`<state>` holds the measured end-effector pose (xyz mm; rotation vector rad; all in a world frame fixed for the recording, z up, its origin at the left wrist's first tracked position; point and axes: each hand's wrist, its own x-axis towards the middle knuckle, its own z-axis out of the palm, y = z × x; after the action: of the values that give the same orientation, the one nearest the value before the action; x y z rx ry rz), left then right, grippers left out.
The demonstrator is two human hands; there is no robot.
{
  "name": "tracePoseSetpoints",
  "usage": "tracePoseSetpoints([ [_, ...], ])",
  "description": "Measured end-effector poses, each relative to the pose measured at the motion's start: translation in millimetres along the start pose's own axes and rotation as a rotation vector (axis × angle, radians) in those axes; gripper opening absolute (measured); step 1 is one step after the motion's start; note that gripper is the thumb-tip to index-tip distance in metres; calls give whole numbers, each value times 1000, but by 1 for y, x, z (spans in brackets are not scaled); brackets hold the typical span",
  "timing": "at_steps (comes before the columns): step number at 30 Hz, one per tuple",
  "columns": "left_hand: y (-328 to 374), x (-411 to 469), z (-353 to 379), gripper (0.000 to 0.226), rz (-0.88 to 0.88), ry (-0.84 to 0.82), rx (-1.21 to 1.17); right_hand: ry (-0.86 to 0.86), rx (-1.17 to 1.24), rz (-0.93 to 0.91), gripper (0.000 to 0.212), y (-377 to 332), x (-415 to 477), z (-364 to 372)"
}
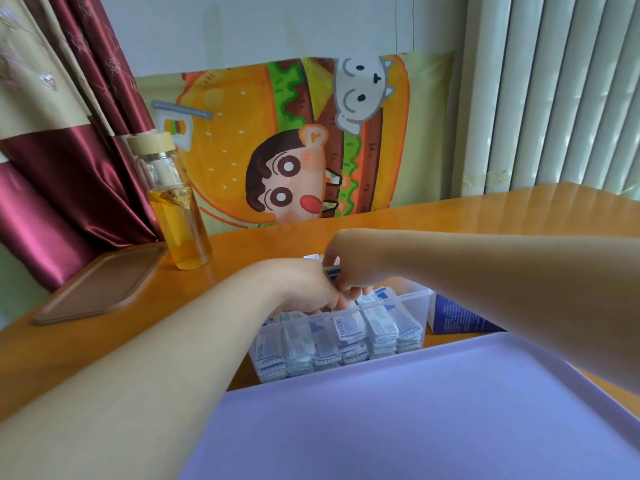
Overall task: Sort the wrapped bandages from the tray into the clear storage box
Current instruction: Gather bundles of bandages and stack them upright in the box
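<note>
Wrapped bandages (346, 337) stood on edge in tight rows inside the clear storage box (424, 306), their blue-and-white packets pressed against its near wall. The box sat on the orange wooden table (485, 216), just behind the far edge of the lilac tray (381, 427), which lay closest to the person.

Both forearms reached across the tray and met over the box. The left hand (308, 285) dipped inside with its fingers curled down among the packets; from where I stood I could not tell whether it gripped any. The right hand (353, 261) hovered above the far rim, fingers bent, pinching what looked like a single bandage (332, 271) with a blue edge. The two hands were touching or very nearly so.

A blue-and-white carton (457, 315) stood just beside the box on the right. To the left, well apart, a glass bottle (176, 209) with a pale wooden cap held yellow liquid, and a flat brown board (100, 285) lay near it. Behind the table hung a cartoon burger cloth (294, 140), a maroon curtain (69, 168) and white vertical slats (554, 98).
</note>
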<state>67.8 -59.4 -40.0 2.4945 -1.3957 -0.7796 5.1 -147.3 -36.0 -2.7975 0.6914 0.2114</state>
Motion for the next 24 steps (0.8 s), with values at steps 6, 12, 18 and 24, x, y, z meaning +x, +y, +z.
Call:
tracePoseSetpoints([
  [6, -5, 1, 2, 16, -45, 22, 191, 66, -272, -48, 28, -4, 3, 4],
  [12, -7, 2, 2, 27, -19, 27, 311, 36, -418, -83, 28, -6, 7, 9],
  [18, -3, -2, -2, 33, 13, -29, 407, 66, -426, -100, 32, -6, 2, 9],
  [24, 1, -6, -4, 27, 34, -70, 399, 95, -420, -83, 33, -7, -5, 4],
])
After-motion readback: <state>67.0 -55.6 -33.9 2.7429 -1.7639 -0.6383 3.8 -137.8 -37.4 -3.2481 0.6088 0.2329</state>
